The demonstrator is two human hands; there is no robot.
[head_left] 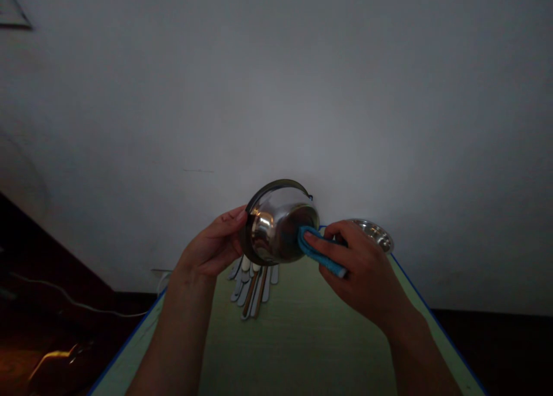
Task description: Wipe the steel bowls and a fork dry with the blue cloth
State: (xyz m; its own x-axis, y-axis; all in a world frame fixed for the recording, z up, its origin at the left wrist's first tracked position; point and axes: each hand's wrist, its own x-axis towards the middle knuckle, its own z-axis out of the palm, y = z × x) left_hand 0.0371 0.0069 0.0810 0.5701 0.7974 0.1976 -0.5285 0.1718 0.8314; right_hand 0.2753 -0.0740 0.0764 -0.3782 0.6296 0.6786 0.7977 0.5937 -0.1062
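Observation:
My left hand (215, 245) grips a shiny steel bowl (276, 220) by its rim and holds it tilted above the table, its outer bottom turned toward me. Against the bowl's underside my right hand (363, 266) presses a blue cloth (318, 251), pinched between the fingers. Both hands are closed on what they hold.
A pale green table (298, 338) with a blue edge runs away from me to a white wall. Several spoons and utensils (253, 286) lie fanned out under the bowl. A second steel dish (375, 233) sits at the far right of the table. A cable trails at the left.

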